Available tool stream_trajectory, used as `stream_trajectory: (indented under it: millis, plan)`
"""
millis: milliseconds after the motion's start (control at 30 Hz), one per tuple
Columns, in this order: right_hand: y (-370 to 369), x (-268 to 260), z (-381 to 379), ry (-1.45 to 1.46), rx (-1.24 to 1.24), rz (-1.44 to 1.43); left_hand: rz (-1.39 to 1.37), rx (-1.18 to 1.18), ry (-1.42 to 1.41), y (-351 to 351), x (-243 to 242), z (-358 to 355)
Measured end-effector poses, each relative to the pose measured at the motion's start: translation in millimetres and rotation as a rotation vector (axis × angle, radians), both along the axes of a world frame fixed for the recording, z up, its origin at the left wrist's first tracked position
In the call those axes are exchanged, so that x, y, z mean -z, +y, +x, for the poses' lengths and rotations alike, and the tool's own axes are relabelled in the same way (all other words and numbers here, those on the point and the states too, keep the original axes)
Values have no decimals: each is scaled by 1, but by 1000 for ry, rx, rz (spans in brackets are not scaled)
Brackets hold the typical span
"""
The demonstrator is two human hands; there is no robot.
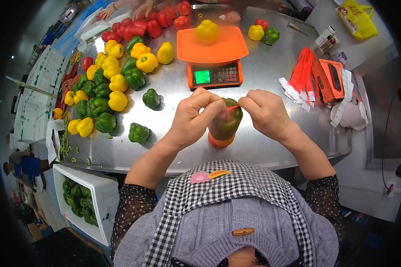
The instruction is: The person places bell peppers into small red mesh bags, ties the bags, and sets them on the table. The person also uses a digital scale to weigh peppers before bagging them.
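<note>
Before me on the metal table stands a stack of bell peppers in a red mesh net (224,128), a green pepper on top and red and yellow below. My left hand (200,116) pinches the gathered net at the top left of the stack. From there a thin red strip (233,107) runs across the green pepper to my right hand (265,113), whose fingertips grip its other end. Just beyond my hands is an orange digital scale (215,74) with a lit display; a yellow bell pepper (207,31) rests on its orange pan (234,48).
Green peppers (139,132) and yellow peppers (118,100) are heaped at left, red ones (153,28) behind, near another person's hands (143,9). Red nets with white tags (304,73) lie at right, by a knife (297,28). A foam box of green peppers (102,200) stands lower left.
</note>
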State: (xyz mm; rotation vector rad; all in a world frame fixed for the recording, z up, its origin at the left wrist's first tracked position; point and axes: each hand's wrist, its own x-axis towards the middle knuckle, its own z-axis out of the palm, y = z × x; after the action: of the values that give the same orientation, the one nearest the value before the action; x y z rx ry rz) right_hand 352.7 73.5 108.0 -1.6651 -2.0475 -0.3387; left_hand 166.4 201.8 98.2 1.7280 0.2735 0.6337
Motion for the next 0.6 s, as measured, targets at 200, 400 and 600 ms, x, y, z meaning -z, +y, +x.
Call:
stream_trajectory:
  millis: [200,400,600]
  plan:
    - [-14,-25,-10,345,-3,-243,242,22,15,-5,-7,3]
    - [-12,-36,-18,825,-71,-343,447,-12,-68,-12,-3,11]
    - [2,-20,-18,560,-120,21,294,0,-54,-9,2,7]
